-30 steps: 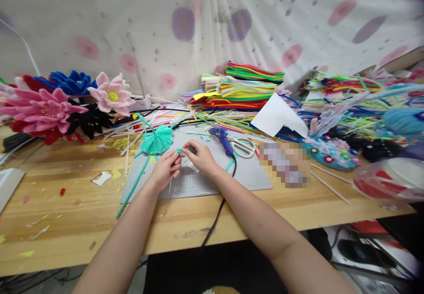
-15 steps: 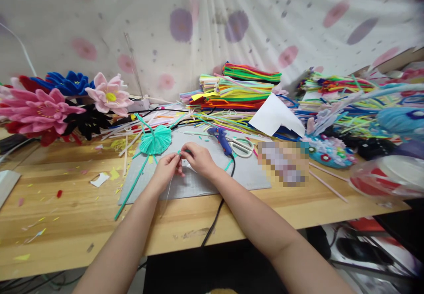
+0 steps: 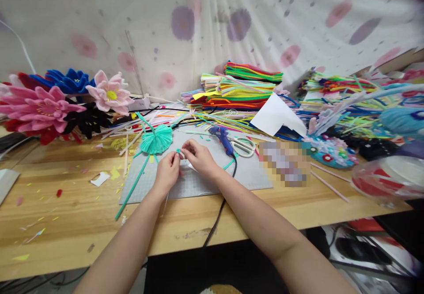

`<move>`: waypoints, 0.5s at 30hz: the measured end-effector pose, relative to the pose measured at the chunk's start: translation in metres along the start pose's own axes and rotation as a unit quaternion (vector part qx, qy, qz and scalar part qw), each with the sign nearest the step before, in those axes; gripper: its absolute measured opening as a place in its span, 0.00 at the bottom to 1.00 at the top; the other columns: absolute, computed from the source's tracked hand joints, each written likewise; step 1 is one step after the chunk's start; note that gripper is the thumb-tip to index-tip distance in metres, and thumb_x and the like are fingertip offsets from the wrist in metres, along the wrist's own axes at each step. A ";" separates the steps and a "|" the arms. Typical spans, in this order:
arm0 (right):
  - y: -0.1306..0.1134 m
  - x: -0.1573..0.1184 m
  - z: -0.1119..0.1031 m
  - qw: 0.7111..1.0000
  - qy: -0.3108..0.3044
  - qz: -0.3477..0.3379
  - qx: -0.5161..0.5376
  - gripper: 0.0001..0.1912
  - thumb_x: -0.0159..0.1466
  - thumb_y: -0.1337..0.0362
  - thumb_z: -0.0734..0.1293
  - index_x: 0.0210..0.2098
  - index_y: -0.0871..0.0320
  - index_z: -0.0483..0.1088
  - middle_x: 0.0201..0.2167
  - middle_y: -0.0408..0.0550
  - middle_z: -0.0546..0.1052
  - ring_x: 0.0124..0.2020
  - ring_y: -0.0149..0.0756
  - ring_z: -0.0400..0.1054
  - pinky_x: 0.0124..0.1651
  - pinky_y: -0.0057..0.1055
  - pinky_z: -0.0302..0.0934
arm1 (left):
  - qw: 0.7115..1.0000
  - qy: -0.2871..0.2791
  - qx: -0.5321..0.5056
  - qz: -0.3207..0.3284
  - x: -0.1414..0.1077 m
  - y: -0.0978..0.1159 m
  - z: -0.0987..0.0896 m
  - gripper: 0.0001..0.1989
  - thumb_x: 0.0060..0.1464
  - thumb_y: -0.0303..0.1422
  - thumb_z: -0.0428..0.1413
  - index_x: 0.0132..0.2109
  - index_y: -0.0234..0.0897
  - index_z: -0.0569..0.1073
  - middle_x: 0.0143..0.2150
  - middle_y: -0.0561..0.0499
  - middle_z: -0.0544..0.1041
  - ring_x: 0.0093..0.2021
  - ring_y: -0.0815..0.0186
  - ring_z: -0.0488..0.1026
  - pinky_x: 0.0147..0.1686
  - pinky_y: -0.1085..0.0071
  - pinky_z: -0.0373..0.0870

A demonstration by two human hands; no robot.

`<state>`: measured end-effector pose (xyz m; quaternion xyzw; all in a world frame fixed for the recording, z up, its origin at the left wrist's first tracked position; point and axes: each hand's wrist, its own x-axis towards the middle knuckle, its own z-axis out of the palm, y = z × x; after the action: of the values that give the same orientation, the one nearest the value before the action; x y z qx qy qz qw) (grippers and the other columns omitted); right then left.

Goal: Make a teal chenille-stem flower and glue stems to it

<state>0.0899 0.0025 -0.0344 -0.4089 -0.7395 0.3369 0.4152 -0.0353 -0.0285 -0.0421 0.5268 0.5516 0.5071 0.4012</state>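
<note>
"What lies at the left end?"

"Fuzzy flowers (image 3: 44, 108) in pink, red, blue and black, above the wooden table (image 3: 66, 228). To their right, a pleated teal piece (image 3: 157, 140) rests on the far left part of the grey mat (image 3: 247, 177), and a teal rod (image 3: 132, 188) slants over the mat's left edge."

"And the left hand (image 3: 167, 170)?"

"Nearly closed, fingers curled, thumb and forefinger pinching a small teal piece (image 3: 178, 151). A thin strand (image 3: 164, 203) hangs below that hand."

"Where exactly is the small piece?"

"Between the two hands, above the mat. Its shape is too small to tell."

"What does the right hand (image 3: 198, 158) do?"

"It pinches the same piece from the right, thumb and forefinger drawn together, the other fingers bent."

"Farther right?"

"A blue glue gun (image 3: 222, 139) on the mat, with white-handled scissors (image 3: 244, 147) just beside it. Stacked colourful fuzzy sticks (image 3: 241, 88) lie behind them. Then comes a notched white sheet (image 3: 278, 116), and at the far right a clear tub (image 3: 389, 177) with red on it."
</note>
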 end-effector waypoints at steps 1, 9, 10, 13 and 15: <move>-0.001 0.000 -0.001 0.999 -0.006 0.016 0.034 0.05 0.59 0.62 0.60 0.34 0.56 0.61 0.24 0.40 0.70 0.27 0.28 0.66 0.33 0.26 0.57 | 1.000 0.002 -0.013 0.000 0.001 -0.001 0.000 0.06 0.48 0.29 0.52 0.25 0.36 0.70 0.15 0.58 0.63 0.12 0.73 0.61 0.13 0.78 0.54; -0.007 0.004 -0.011 0.984 -0.049 0.050 0.162 0.05 0.56 0.64 0.62 0.30 0.58 0.60 0.23 0.39 0.70 0.26 0.27 0.67 0.32 0.25 0.59 | 0.991 0.014 -0.098 -0.085 0.006 -0.001 0.001 0.08 0.49 0.32 0.49 0.24 0.36 0.68 0.14 0.60 0.55 0.12 0.75 0.52 0.12 0.79 0.53; -0.007 0.004 -0.012 0.985 -0.045 0.045 0.157 0.05 0.56 0.64 0.62 0.30 0.58 0.60 0.23 0.39 0.69 0.26 0.27 0.67 0.31 0.25 0.58 | 0.987 0.012 -0.124 -0.102 0.006 0.001 0.001 0.08 0.48 0.32 0.49 0.24 0.35 0.67 0.14 0.60 0.54 0.12 0.76 0.51 0.12 0.79 0.53; -0.006 0.002 -0.011 0.990 -0.040 0.029 0.130 0.05 0.57 0.64 0.62 0.30 0.58 0.60 0.24 0.39 0.69 0.25 0.26 0.66 0.31 0.25 0.58 | 0.974 -0.005 -0.189 -0.127 0.006 0.007 0.000 0.07 0.47 0.32 0.50 0.25 0.35 0.66 0.14 0.62 0.52 0.12 0.78 0.48 0.12 0.80 0.52; -0.005 0.001 -0.009 0.993 -0.038 0.022 0.106 0.05 0.58 0.63 0.61 0.32 0.57 0.61 0.23 0.39 0.70 0.25 0.26 0.66 0.32 0.25 0.57 | 0.966 -0.019 -0.221 -0.131 0.006 0.010 -0.001 0.06 0.47 0.31 0.50 0.25 0.35 0.65 0.14 0.62 0.51 0.12 0.79 0.47 0.12 0.81 0.51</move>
<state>0.0956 0.0025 -0.0262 -0.3657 -0.7057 0.4375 0.4206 -0.0355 -0.0237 -0.0315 0.3579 0.4823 0.5490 0.5812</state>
